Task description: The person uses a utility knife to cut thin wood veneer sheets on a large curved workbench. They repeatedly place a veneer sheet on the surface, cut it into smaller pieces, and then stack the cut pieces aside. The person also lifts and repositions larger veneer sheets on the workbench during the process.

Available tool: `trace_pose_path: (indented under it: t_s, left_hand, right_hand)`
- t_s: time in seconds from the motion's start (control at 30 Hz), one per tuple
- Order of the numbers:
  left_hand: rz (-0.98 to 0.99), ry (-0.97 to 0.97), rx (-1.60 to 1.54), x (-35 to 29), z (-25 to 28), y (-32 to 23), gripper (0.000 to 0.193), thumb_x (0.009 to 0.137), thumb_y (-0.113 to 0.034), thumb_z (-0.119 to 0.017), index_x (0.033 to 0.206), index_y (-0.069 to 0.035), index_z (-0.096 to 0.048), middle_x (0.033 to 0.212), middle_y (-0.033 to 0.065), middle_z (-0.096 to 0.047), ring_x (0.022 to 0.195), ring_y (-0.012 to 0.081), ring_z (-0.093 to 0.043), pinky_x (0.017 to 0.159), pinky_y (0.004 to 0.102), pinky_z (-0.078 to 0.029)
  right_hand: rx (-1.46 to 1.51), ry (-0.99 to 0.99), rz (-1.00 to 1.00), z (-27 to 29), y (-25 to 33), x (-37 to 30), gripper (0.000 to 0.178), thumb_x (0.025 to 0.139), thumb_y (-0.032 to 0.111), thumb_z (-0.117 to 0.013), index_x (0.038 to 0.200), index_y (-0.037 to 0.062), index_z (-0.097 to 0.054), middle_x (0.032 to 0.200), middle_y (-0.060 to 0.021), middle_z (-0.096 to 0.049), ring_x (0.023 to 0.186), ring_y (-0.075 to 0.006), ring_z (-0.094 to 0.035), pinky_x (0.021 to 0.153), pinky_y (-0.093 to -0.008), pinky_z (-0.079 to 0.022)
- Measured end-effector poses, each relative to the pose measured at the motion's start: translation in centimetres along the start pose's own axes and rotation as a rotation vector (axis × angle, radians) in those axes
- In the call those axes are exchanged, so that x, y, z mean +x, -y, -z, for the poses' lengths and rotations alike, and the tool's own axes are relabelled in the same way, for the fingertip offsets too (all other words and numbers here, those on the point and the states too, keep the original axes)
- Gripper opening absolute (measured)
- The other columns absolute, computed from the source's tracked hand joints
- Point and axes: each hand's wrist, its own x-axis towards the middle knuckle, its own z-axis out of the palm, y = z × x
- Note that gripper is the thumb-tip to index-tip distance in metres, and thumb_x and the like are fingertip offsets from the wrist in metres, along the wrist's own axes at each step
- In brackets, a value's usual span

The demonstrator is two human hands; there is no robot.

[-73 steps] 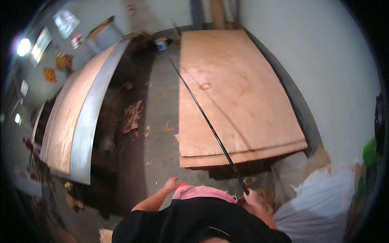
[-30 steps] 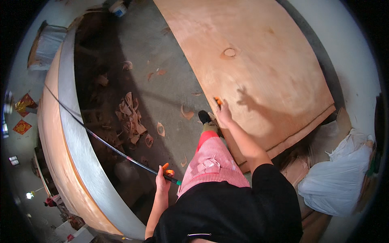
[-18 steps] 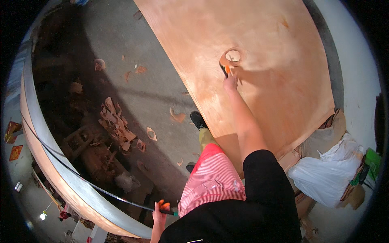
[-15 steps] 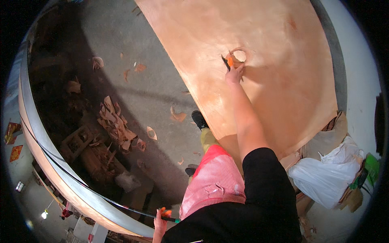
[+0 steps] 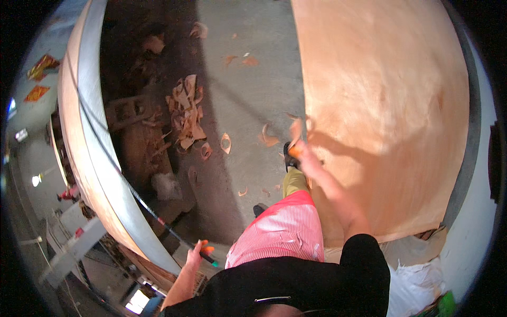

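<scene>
My left hand (image 5: pixel 196 255), with orange coverings on its fingertips, is closed around a thin black rod or hose (image 5: pixel 168 226) near its green end. My right hand (image 5: pixel 307 158) is smeared by motion at the left edge of a large tan, leather-like sheet (image 5: pixel 380 68). Orange shows at its fingers too, and a curled tan scrap (image 5: pixel 296 128) appears pinched there, above the floor beside my shoe. Whether the dark tool is still in that hand is hidden by the blur.
Tan scraps (image 5: pixel 187 113) lie heaped on the grey floor (image 5: pixel 248 31), with loose curls around them. A second curved panel (image 5: pixel 95 79) rises on the left. White bags (image 5: pixel 417 288) sit at the lower right. My shoe (image 5: pixel 289 157) stands by the sheet's edge.
My view has turned, so the sheet's edge now runs nearly upright. My right hand has drawn back from the sheet's middle to its left edge with the scrap. My left hand still grips the rod.
</scene>
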Motion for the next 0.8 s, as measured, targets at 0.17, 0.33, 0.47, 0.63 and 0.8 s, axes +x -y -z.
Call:
trace_pose_path:
  t_s: [0.17,0.33,0.47,0.63,0.8]
  left_hand:
    - [-0.074,0.062,-0.077,1.4,1.0,2.2,0.036,0.087,-0.033,-0.043,0.105,-0.002,-0.052,0.084,0.0152,-0.062,0.067,0.0157,-0.058,0.062,0.0238,-0.045]
    - [-0.121,0.079,-0.187,2.6,2.0,6.3,0.036,0.088,-0.033,-0.042,0.104,-0.004,-0.053,0.078,0.0140,-0.063,0.057,0.0126,-0.056,0.054,0.0229,-0.046]
    - [-0.203,0.116,-0.280,4.1,4.2,12.2,0.036,0.083,-0.036,-0.050,0.100,-0.004,-0.054,0.065,0.0090,-0.059,0.049,0.0096,-0.052,0.046,0.0201,-0.043]
    - [-0.420,0.038,-0.570,2.6,6.3,19.1,0.028,0.080,-0.030,-0.058,0.089,-0.004,-0.053,0.065,0.0031,-0.057,0.047,0.0047,-0.045,0.043,0.0183,-0.038]
    - [-0.496,0.066,-0.688,2.7,10.0,26.1,0.030,0.081,-0.026,-0.056,0.098,-0.002,-0.051,0.073,0.0057,-0.061,0.051,0.0051,-0.050,0.046,0.0180,-0.041]
  right_hand:
    - [-0.380,0.392,0.192,-5.6,2.1,-5.8,0.033,0.069,0.000,-0.051,0.101,0.0062,-0.054,0.131,-0.0147,-0.029,0.110,-0.0298,-0.042,0.087,-0.0346,-0.040]
    - [-0.367,0.220,0.083,-5.7,1.9,-8.1,0.027,0.076,0.007,-0.050,0.103,0.0092,-0.052,0.100,-0.0145,-0.054,0.094,-0.0303,-0.052,0.077,-0.0346,-0.042]
    - [-0.581,0.207,-0.058,-4.7,0.2,-11.1,0.025,0.079,0.012,-0.049,0.104,0.0110,-0.054,0.084,-0.0094,-0.060,0.067,-0.0174,-0.056,0.062,-0.0302,-0.045]
    - [-0.607,0.303,-0.105,-8.6,-2.0,-14.1,0.018,0.082,0.004,-0.042,0.094,0.0062,-0.055,0.075,-0.0073,-0.058,0.061,-0.0141,-0.054,0.055,-0.0262,-0.044]
    - [-0.768,0.529,0.066,-19.9,5.5,-17.8,0.020,0.078,0.007,-0.049,0.097,0.0033,-0.055,0.088,-0.0163,-0.060,0.083,-0.0246,-0.057,0.073,-0.0316,-0.043]
